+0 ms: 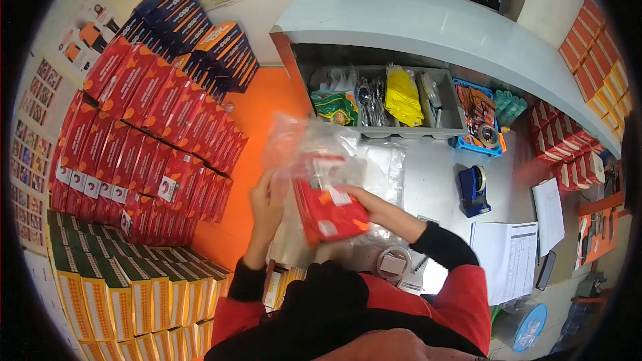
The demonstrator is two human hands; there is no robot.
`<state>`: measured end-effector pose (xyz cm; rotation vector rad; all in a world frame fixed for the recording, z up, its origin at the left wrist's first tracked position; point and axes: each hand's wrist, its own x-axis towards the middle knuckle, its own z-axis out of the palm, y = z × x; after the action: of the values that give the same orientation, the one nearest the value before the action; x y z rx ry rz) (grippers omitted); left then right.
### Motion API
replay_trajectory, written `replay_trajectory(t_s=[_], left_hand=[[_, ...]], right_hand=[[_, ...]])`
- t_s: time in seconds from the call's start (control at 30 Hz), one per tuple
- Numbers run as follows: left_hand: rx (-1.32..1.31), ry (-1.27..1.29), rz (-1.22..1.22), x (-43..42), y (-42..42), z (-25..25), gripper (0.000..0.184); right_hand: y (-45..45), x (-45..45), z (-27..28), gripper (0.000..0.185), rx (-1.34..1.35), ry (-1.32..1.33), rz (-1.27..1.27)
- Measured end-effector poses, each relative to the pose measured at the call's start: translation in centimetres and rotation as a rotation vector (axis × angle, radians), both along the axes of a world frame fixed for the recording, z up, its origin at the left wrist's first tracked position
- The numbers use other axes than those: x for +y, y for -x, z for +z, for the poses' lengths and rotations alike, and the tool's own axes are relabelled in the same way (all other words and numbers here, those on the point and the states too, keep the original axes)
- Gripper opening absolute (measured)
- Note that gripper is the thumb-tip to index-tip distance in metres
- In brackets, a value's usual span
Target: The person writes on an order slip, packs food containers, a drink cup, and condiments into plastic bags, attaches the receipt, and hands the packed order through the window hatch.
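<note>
My right hand (372, 202) is closed on the near right side of a red box (328, 210) with white labels, held tilted above the counter. A clear plastic bag (297, 140) lies loose over the box's far end and bulges up to the left. My left hand (265, 194) is at the bag's left edge, its fingers bent against the plastic and partly blurred. Whether the box is inside the bag or only under it I cannot tell. More clear plastic bags (388, 167) lie flat on the metal counter behind the box.
A grey cutlery tray (428, 130) with spoons and a yellow packet stands under the shelf, beside a blue basket (476, 147). Right of these are a tape dispenser (473, 190) and papers (505, 261). Stacked red boxes (144, 140) and yellow-green boxes (127, 287) fill the left.
</note>
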<state>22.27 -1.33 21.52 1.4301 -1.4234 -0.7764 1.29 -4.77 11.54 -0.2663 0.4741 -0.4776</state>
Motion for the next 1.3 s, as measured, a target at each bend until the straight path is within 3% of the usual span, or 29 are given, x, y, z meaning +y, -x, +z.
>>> replay_trajectory(t_s=[0.07,0.17,0.2,0.23,0.3,0.37,0.4,0.5,0.57,0.63,0.7,0.73,0.8,0.87,0.93,1.0,1.03,1.1,1.13,1.2,1.3], left_hand=[[-0.246,0.233,-0.057,3.4,-2.2,-3.9,0.023],[-0.155,0.289,-0.359,7.5,1.1,-13.0,0.027],[-0.176,0.408,-0.53,8.0,3.7,-12.8,0.032],[-0.053,0.257,-0.562,8.8,6.6,-12.2,0.034],[-0.092,-0.227,-0.706,8.0,9.3,-6.1,0.036],[-0.099,-0.032,-0.864,6.7,7.7,-1.9,0.039],[-0.102,0.068,-0.945,5.9,6.2,-0.7,0.042],[0.105,0.278,-0.568,-1.2,-2.6,-0.7,0.025],[0.034,0.087,-0.189,-5.1,-4.6,0.2,0.023],[-0.011,0.367,-0.324,-5.0,-1.2,-6.5,0.02],[0.122,0.233,-0.414,-5.1,2.2,-9.1,0.015],[0.27,-0.051,-0.428,-5.2,3.4,-9.4,0.012],[0.333,-0.226,-0.458,-5.1,4.9,-9.6,0.009],[0.587,-0.426,-0.476,-4.7,6.9,-10.4,0.007],[1.025,-0.641,-0.476,-4.4,9.5,-11.7,0.006],[1.257,-0.771,-0.483,-3.8,10.9,-12.8,0.008],[1.364,-0.831,-0.478,-3.4,11.4,-13.3,0.01],[1.5,-0.935,-0.475,-2.4,11.6,-14.1,0.015],[1.553,-0.98,-0.465,-1.8,11.2,-14.6,0.017],[1.612,-1.089,-0.436,0.1,9.6,-15.3,0.022],[1.514,-1.087,-0.319,3.1,5.1,-15.8,0.03]], right_hand=[[-3.4,-1.5,-0.9,0.043,-0.1,0.004,-0.228],[-7.0,-3.8,-0.3,0.044,-0.167,0.077,-0.517],[-7.6,-3.9,0.4,0.044,-0.159,0.081,-0.557],[-8.1,-3.6,0.7,0.045,-0.148,0.081,-0.597],[-8.2,-3.0,0.5,0.044,-0.129,0.079,-0.533],[-7.1,-2.2,0.6,0.045,-0.144,-0.021,-0.439],[-6.0,-1.7,-0.4,0.045,-0.086,0.13,-0.402],[-2.7,0.6,-0.1,0.046,0.01,0.213,-0.325],[-0.8,2.2,0.5,0.046,0.065,0.203,-0.323],[0.9,3.4,0.8,0.047,0.121,0.193,-0.354],[2.7,4.6,1.3,0.048,0.181,0.185,-0.394],[3.7,5.2,1.5,0.048,0.204,0.171,-0.416],[5.1,6.5,1.9,0.049,0.203,0.133,-0.454],[5.6,7.3,2.4,0.048,0.088,0.055,-0.494],[5.0,7.8,3.5,0.045,-0.092,-0.039,-0.536],[1.5,7.2,9.8,0.053,0.422,0.133,-0.557],[1.0,6.3,9.6,0.053,0.397,0.069,-0.552],[0.0,2.7,4.6,0.054,0.234,-0.153,-0.537],[-0.5,-0.3,-1.7,0.055,0.095,-0.309,-0.523],[-1.4,-3.5,-8.3,0.05,0.186,-0.35,-0.55],[-2.2,-4.4,-16.9,0.044,0.583,0.053,-0.644]])
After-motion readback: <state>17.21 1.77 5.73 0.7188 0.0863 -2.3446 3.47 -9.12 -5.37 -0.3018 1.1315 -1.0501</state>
